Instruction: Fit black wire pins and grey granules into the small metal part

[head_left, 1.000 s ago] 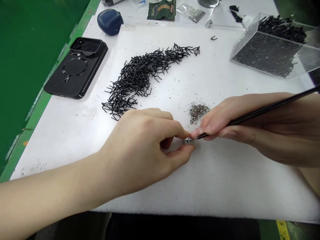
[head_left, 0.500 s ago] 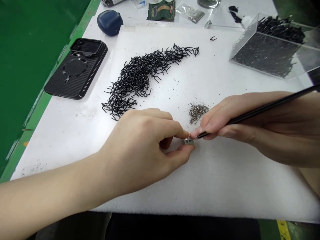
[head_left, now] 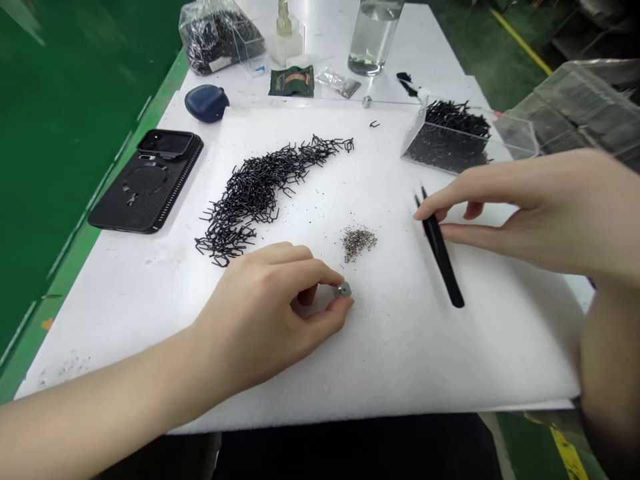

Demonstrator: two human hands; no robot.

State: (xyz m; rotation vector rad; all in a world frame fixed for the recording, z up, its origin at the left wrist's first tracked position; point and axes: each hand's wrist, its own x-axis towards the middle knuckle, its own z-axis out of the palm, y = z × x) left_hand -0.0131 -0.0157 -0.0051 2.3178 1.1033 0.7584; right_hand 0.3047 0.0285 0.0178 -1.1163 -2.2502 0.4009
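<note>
Thumb and forefinger of the left hand (head_left: 285, 300) were closed in a pinch around a small, grey, rounded metal block (head_left: 343, 289), holding it near the middle of the white foam sheet (head_left: 310, 373). A dark spot, perhaps a hole, showed on its face; whether anything sat inside was too small to tell. The right hand (head_left: 520, 213), its thumb and forefinger drawn together, gripped a pair of slim black tweezers (head_left: 444, 267) by the middle, well apart from the block, their points slightly parted and directed away from the person, with nothing visible between them.

Just beyond the block lay a little pile of tiny, silvery-brown metal bits (head_left: 358, 243), with strays around it, so a good supply appeared unused. Farther out, a long, curving heap of thin, black, bent and forked pieces (head_left: 255, 187) spread across the sheet; these could have been finished pieces or waiting ones, and the view did not settle which. One similar black piece (head_left: 375, 125) lay apart near the far edge. On the right, a clear, open plastic box (head_left: 515, 139) held many more black pieces. With so much loose material around, the handwork seemed to be mid-course rather than complete.
</note>
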